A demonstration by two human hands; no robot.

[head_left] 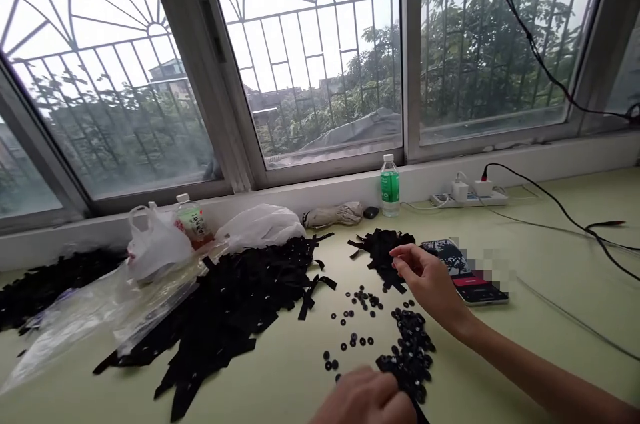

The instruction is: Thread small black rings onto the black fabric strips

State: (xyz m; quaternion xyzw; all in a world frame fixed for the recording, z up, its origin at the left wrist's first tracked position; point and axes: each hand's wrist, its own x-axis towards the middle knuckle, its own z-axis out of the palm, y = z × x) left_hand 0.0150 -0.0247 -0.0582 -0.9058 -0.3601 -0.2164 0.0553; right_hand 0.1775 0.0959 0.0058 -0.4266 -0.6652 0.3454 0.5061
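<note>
Black discs are lying at five o'clock, seemingly spread for easy picking. Right hand is hovering at four o'clock near black strips, nearly pinched, any grip unclear; left hand is showing curled at six o'clock, contents hidden.

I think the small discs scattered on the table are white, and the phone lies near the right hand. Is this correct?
Not quite: the head view shows the small discs on the table are black. The phone does lie near the right hand.
</note>
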